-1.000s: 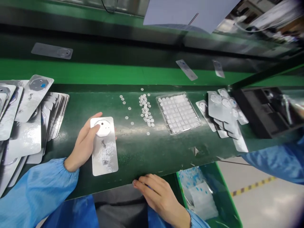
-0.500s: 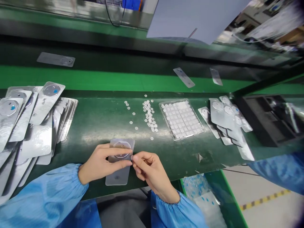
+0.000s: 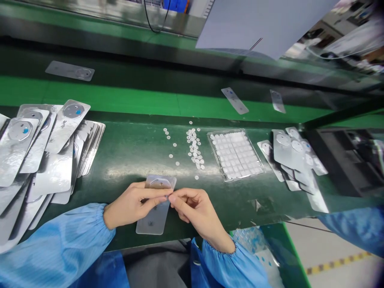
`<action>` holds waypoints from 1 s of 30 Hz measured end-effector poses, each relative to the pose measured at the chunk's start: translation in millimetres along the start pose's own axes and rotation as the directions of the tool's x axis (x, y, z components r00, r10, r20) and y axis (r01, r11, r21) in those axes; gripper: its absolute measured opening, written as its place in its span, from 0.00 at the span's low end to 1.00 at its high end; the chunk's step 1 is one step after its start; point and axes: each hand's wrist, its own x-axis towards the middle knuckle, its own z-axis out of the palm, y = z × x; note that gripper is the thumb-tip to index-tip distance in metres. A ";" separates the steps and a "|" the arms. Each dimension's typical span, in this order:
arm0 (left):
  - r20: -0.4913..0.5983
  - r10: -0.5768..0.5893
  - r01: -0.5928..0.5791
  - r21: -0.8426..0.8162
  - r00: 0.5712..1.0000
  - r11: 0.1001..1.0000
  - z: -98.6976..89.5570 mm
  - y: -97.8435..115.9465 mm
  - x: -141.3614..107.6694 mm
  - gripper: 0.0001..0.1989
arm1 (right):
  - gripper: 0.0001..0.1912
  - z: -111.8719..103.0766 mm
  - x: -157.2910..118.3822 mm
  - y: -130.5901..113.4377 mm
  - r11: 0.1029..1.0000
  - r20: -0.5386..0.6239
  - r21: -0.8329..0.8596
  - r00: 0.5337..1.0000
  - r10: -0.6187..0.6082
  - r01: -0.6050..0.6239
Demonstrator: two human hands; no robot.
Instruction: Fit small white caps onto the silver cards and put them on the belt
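A silvery flat plate [image 3: 153, 220] with an octagonal window lies on the green bench near its front edge. Over its upper half my left hand [image 3: 135, 203] reaches from the left, thumb and fingertips pressed together. My right hand [image 3: 195, 208] meets those fingertips from the right, its thumb and index finger pinched. Whatever sits between the fingertips is too small and hidden to name. Beyond the hands, small white discs [image 3: 195, 148] lie scattered. To their right is a clear tray [image 3: 235, 154] filled with rows of white discs.
Silvery plates [image 3: 55, 172] pile up at the left, and a smaller pile [image 3: 289, 152] lies at the right beside a black box [image 3: 339, 160]. Single plates rest on the bright green strip behind. Below right stands a green bin [image 3: 292, 252]; a blue sleeve [image 3: 357, 230] shows at the right edge.
The view has shifted slightly, moving most bench items rightward in the picture. My left thumb and fingers have closed together at the tips, where there was a gap between them.
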 end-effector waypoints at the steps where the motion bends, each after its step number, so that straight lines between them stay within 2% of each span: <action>1: -0.026 -0.003 0.003 0.010 1.000 1.000 0.3 0.3 0.0 0.15 | 0.19 2.6 -0.5 2.4 1.000 -0.031 0.017 0.999 -0.026 0.026; 5: -0.107 -0.013 0.016 0.025 0.994 1.000 0.6 0.8 -0.2 0.12 | 0.20 9.5 -2.5 10.5 0.996 -0.084 0.019 0.993 -0.088 0.090; 12: -0.075 0.043 -0.042 0.012 0.996 0.999 -0.1 -1.1 -0.3 0.13 | 0.22 2.1 -0.4 -3.4 0.997 -0.038 -0.070 0.998 -0.042 0.040; 15: -0.097 0.027 -0.026 0.020 0.995 0.999 -0.1 -1.0 -1.0 0.11 | 0.23 1.4 -1.2 -7.8 0.994 0.000 -0.104 0.999 -0.033 0.033; 19: -0.105 -0.019 0.016 -0.024 0.994 1.000 -0.7 -0.1 -1.5 0.07 | 0.27 2.4 -2.2 -5.4 0.996 0.065 -0.073 0.996 0.053 -0.048; 23: -0.149 -0.030 0.027 -0.021 0.988 0.999 0.2 0.5 -0.7 0.06 | 0.26 4.5 -1.8 -4.4 0.997 0.069 -0.010 0.994 0.080 -0.080; 26: -0.184 -0.008 0.009 0.005 0.983 1.000 1.6 0.2 0.0 0.10 | 0.26 5.2 -1.7 -6.7 0.998 0.056 -0.026 0.996 0.064 -0.062; 30: -0.147 0.023 -0.021 0.017 0.989 1.000 2.4 -0.8 -0.3 0.09 | 0.23 2.6 -1.8 -7.9 0.994 0.026 -0.102 0.999 -0.024 0.026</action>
